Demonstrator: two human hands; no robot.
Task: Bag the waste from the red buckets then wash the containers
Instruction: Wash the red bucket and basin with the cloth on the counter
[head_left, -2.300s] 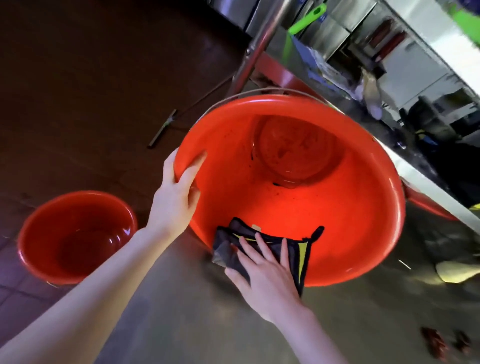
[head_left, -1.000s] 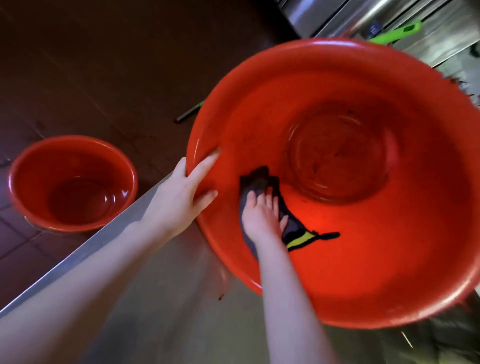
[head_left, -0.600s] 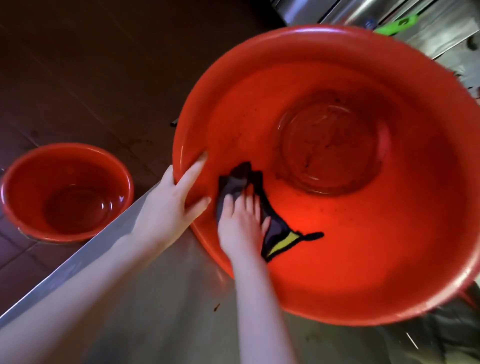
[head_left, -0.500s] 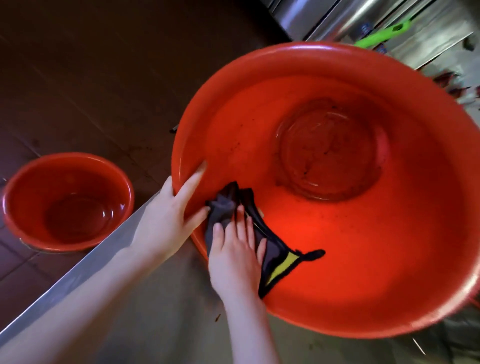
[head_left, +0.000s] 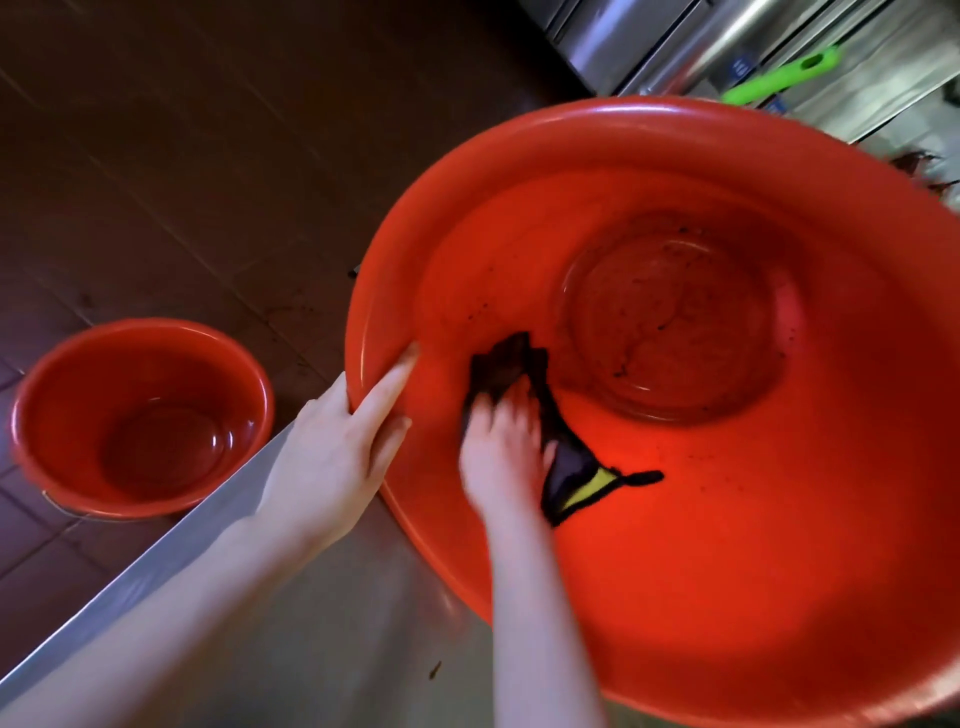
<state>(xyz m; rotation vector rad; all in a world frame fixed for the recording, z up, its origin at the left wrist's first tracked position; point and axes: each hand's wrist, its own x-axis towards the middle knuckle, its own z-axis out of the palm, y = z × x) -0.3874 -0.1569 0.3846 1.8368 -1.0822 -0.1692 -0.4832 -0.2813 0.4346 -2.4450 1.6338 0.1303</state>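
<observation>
Right hand (head_left: 501, 447), flat on cloth (head_left: 571, 470), presses further inside large bucket (head_left: 753, 545) than before; left hand (head_left: 340, 452) grips rim, unchanged.

Bare forearms (head_left: 171, 618), bare grips: left grip (head_left: 332, 457) at the rim of the big red bucket (head_left: 701, 597), right grip (head_left: 501, 452) inside it, motion-blurred.

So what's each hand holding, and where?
Left hand grips the big red basin by its rim; right hand presses a dark cloth against the inner wall.
</observation>
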